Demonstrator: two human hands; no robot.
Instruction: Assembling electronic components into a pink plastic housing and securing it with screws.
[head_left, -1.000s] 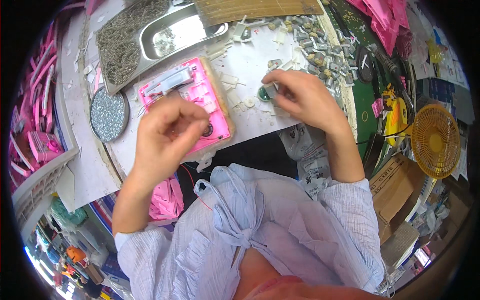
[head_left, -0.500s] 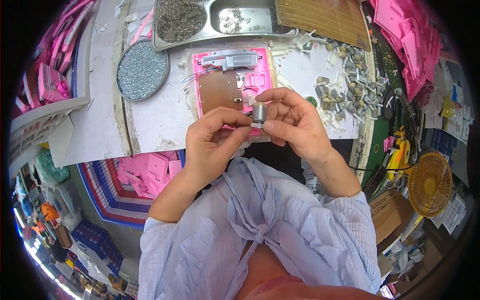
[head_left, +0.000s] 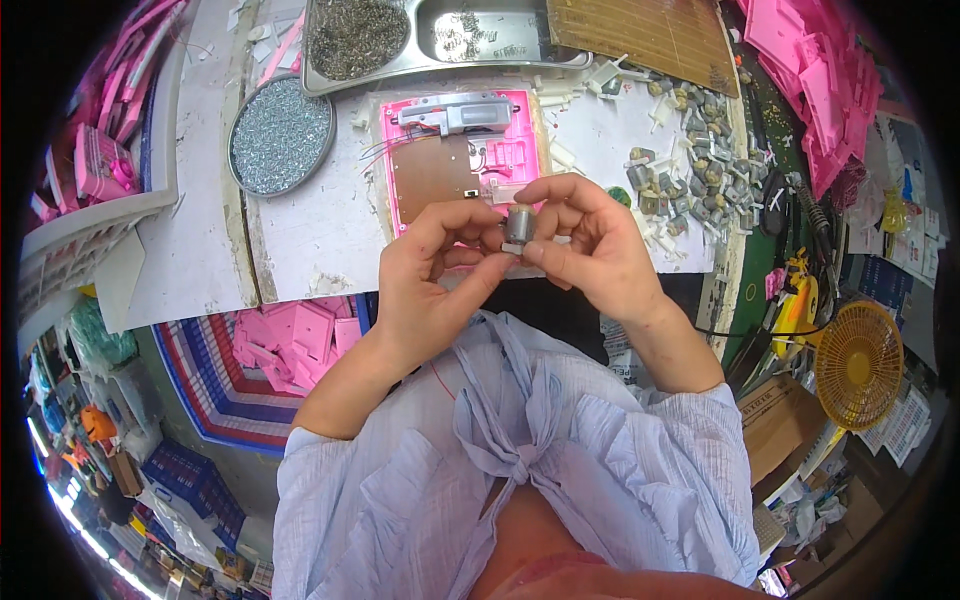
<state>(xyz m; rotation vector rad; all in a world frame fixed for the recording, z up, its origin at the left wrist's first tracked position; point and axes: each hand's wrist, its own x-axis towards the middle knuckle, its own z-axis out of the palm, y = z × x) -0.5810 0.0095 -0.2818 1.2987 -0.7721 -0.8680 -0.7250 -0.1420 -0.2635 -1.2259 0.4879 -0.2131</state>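
from where i stand, the person's right hand [head_left: 590,235] is mostly closed, thumb and forefinger pinching a small silver-grey metal cylinder [head_left: 519,224] more or less upright, its other fingers curled loosely. the left hand [head_left: 435,265] is half closed, its thumb tip up against a small pale flat piece [head_left: 512,248] at the cylinder's lower end; i cannot tell whether it grips that or only steadies it. both hold with fingertips, likely because the part is so little and a fuller grasp would cover it. they meet over the near edge of an open pink plastic casing [head_left: 524,135], close in front of the chest, perhaps to see well. the casing lies open side up on the white desk [head_left: 300,240], so its brown flat board [head_left: 432,175] and long grey plastic part [head_left: 470,113] show. a heap of grey metal cylinders with white plastic bits [head_left: 690,160] spreads to the right, seemingly to suit that hand's reach. a round dish of tiny silvery pieces [head_left: 280,140] sits left, and a shiny steel tray [head_left: 425,72] beyond, whose raised rims probably stop loose bits scattering.
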